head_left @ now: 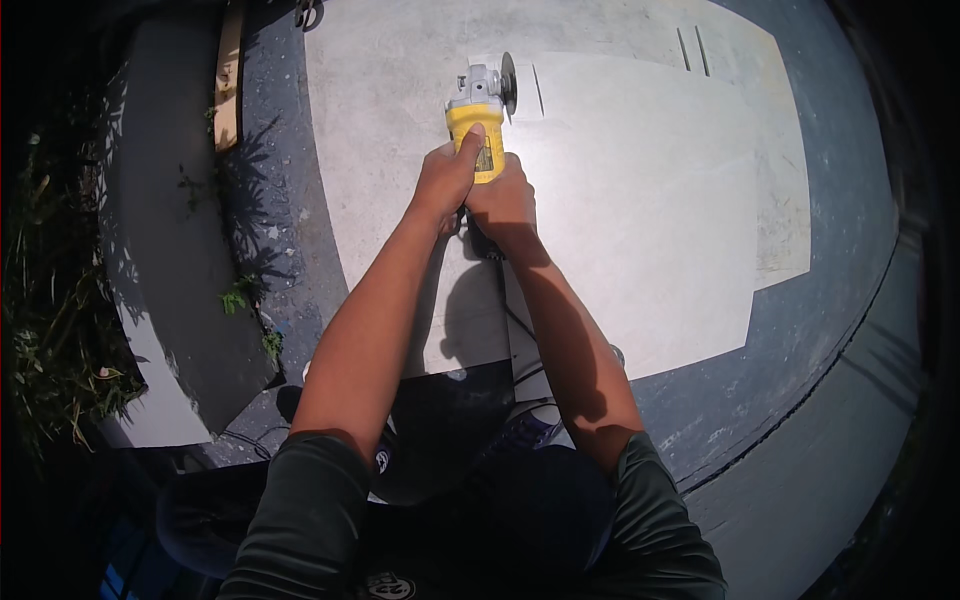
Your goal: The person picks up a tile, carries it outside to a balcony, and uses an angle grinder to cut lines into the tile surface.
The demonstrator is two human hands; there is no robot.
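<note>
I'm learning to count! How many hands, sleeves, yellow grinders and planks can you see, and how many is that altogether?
Hands: 2 (left hand, right hand)
Sleeves: 2 (left sleeve, right sleeve)
Grinder: 1
Plank: 1
Total: 6

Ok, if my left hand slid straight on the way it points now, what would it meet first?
Probably the silver metal gear head of the yellow handheld angle grinder your left hand grips; past it lies flat off-white sheeting, though depth there is unclear.
</note>
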